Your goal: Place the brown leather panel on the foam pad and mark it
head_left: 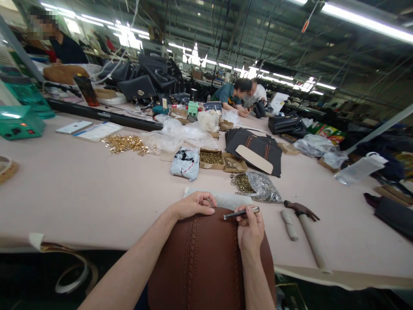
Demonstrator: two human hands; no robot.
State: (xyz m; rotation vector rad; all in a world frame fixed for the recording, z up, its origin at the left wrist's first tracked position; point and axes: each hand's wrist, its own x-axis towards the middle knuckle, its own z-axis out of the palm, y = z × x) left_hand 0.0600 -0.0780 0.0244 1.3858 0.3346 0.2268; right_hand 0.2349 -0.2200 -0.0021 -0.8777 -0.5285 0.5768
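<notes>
A brown leather piece (213, 262) with two braided stitched bands reaches from my lap up onto the table. My left hand (195, 205) is closed at its far edge, thumb on top and fingers curled; whether a small part is also pinched there I cannot tell. My right hand (252, 230) grips a short metal rod-like hand punch (241, 213), held nearly level over the leather, its tip pointing left. A pale slab (230, 199) lies just beyond the leather's far edge. Right of my right hand is a claw hammer (305, 221) beside a wrapped grey roll (289, 224).
Beyond the slab are a bag of metal fittings (263, 187), cardboard boxes of small hardware (211, 158), a plastic-wrapped packet (185, 163) and stacked dark panels (254, 148). Gold pieces (127, 144) lie left. A bottle (361, 168) stands right. Two people lean over the far table.
</notes>
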